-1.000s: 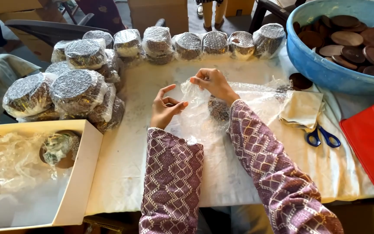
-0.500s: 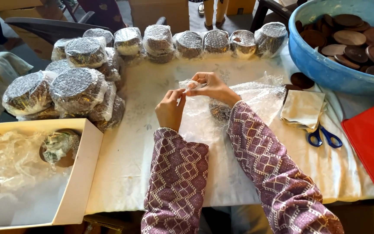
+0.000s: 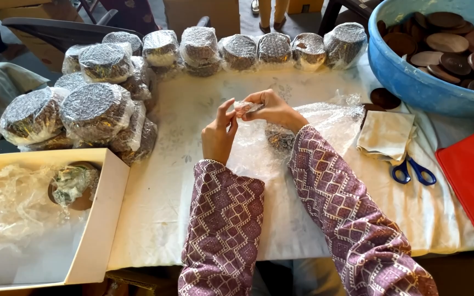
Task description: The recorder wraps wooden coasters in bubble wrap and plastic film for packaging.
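Note:
My right hand [image 3: 272, 109] pinches the top edge of a sheet of clear bubble wrap [image 3: 259, 148] and lifts it off the white-covered table [image 3: 182, 181]. My left hand [image 3: 219, 134] is raised beside it, fingertips touching the same pinched edge. A dark round disc [image 3: 278, 137] lies under the wrap, partly hidden by my right wrist. Both arms wear purple patterned sleeves.
Several bubble-wrapped round bundles [image 3: 97, 109] pile at the left and line the far edge [image 3: 240, 49]. A blue tub [image 3: 418, 87] of brown discs stands at the far right, a red case [image 3: 473, 181] below it. Blue scissors [image 3: 412, 171], folded cloth [image 3: 386, 134], a white box [image 3: 100, 219] with plastic film.
My hands have come together and drawn the wrap's edge up into a pinch; a second ago they were spread flat on the sheet.

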